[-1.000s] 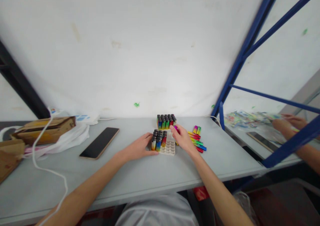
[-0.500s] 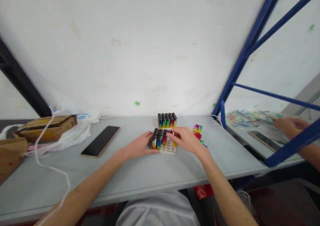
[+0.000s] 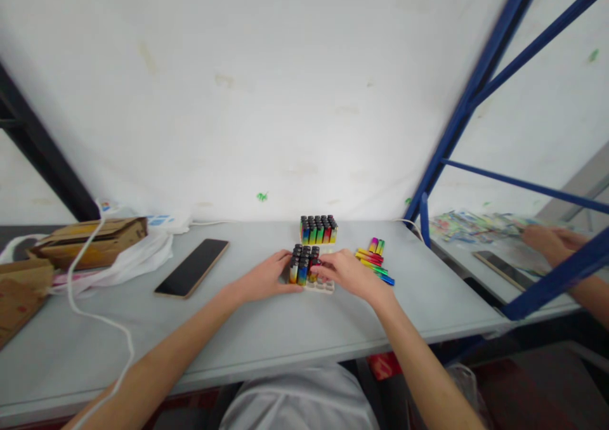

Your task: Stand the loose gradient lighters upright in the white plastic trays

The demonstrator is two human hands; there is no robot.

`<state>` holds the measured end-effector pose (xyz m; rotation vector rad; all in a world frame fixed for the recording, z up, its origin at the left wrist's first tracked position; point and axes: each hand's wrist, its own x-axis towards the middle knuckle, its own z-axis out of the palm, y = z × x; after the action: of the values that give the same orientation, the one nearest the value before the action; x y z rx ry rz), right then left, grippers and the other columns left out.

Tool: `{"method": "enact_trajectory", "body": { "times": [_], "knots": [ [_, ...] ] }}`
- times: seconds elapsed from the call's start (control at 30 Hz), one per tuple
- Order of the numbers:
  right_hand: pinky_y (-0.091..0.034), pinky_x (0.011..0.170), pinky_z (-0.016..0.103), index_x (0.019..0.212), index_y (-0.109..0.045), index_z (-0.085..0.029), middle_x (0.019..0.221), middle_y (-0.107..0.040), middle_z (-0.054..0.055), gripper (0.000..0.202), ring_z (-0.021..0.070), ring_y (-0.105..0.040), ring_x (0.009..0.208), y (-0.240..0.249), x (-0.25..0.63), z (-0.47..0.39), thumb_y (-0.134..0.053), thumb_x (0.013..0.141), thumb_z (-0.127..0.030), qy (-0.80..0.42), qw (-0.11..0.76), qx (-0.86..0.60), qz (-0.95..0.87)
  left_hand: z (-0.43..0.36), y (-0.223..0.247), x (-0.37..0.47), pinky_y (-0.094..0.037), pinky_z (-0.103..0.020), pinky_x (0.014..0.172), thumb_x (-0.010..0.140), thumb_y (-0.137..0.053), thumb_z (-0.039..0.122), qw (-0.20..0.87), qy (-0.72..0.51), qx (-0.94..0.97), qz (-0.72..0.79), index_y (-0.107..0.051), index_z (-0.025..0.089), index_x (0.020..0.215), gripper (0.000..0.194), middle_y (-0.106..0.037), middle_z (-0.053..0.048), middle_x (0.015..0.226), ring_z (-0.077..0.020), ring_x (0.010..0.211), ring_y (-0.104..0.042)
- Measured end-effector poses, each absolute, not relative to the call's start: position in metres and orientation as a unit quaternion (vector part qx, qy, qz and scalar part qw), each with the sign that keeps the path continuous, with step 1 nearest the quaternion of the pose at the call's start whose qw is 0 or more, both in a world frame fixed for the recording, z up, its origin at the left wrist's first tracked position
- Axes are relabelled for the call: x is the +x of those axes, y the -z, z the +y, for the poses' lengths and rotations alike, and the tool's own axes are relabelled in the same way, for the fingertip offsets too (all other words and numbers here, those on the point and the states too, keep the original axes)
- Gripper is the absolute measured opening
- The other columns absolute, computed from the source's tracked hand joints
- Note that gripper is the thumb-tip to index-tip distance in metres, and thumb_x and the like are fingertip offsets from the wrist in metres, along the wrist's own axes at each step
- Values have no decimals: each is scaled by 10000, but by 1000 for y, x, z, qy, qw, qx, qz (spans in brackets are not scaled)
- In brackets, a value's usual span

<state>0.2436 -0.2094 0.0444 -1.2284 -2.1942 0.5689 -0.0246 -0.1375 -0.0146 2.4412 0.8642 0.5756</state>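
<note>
A white tray (image 3: 324, 286) with round holes stands on the table, its left part filled with upright lighters (image 3: 303, 271) with black tops and shiny coloured bodies. My left hand (image 3: 266, 276) is around the tray's left side, thumb along the front and fingers behind, against the outer lighters. With its fingertips pinched on a dark red lighter (image 3: 313, 269), my right hand (image 3: 346, 271) is over the tray's right part. That lighter stands roughly upright beside the filled rows; its lower end is partly hidden by the fingers. The right hand covers several of the holes.
A full block of upright lighters (image 3: 318, 229) stands behind the tray. Loose coloured lighters (image 3: 375, 262) lie to the right. At left are a phone (image 3: 192, 269), a cardboard box (image 3: 90, 243), a plastic bag (image 3: 143, 255) and a white cable (image 3: 102, 319). A blue metal frame (image 3: 447, 138) rises at right.
My right hand has lowered the red lighter from a tilt to nearly upright in the tray, moving slightly left and down. More loose lighters show at right. My left hand has stayed put.
</note>
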Motion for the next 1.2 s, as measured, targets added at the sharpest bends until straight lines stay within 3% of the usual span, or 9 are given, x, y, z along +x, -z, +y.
{"method": "enact_trajectory", "body": {
  "times": [0.13,0.3,0.43,0.53,0.77,1.03,1.2],
  "knots": [
    [-470,637,292,779,-758,-228,709,-759,47,306,226,-686,643,-41,238,-210,-715,1049,-363,-210,270,-456,-822,-137,15,-25,-484,-528,1262,855,-856,653,242,-204,893,321,-661,207,1458,775,-663,-170,1466,-419,1393,-635],
    [-403,615,303,677,-749,-207,630,-697,62,347,208,-604,572,-32,234,-209,-787,999,-329,-112,209,-531,-814,-136,17,-26,-489,-525,1260,862,-853,653,235,-196,896,322,-648,212,1467,776,-650,-172,1483,-398,1393,-635],
    [-362,592,288,700,-758,-211,641,-718,28,303,182,-595,572,-34,247,-208,-815,967,-343,-163,198,-510,-821,-136,16,-27,-500,-521,1248,873,-842,661,230,-207,896,318,-672,220,1430,731,-669,-158,1461,-384,1359,-656],
    [-407,617,292,757,-769,-209,691,-763,32,347,199,-659,625,-46,277,-208,-748,1004,-452,-187,241,-509,-805,-137,14,-25,-475,-525,1273,869,-843,657,230,-202,897,320,-651,203,1461,771,-665,-166,1473,-391,1391,-637],
    [-518,692,326,849,-815,-215,818,-838,87,199,250,-749,741,-60,368,-205,-808,902,-407,-163,241,-627,-723,-137,13,-25,-471,-524,1284,862,-820,704,223,-202,897,323,-655,220,1448,778,-668,-154,1478,-391,1376,-648],
    [-557,897,367,1004,-875,-203,1001,-844,108,155,276,-755,935,-38,365,-195,-773,911,-274,-142,200,-567,-786,-137,13,-25,-452,-517,1299,865,-815,715,220,-187,898,332,-635,233,1476,798,-649,-160,1502,-386,1422,-618],
    [-521,1070,430,1126,-877,-182,1155,-803,168,227,307,-706,1131,-16,350,-191,-789,954,-301,-123,206,-548,-802,-138,11,-26,-469,-499,1282,879,-797,723,222,-184,899,329,-642,205,1459,793,-657,-161,1486,-379,1386,-643]
  ]
}}
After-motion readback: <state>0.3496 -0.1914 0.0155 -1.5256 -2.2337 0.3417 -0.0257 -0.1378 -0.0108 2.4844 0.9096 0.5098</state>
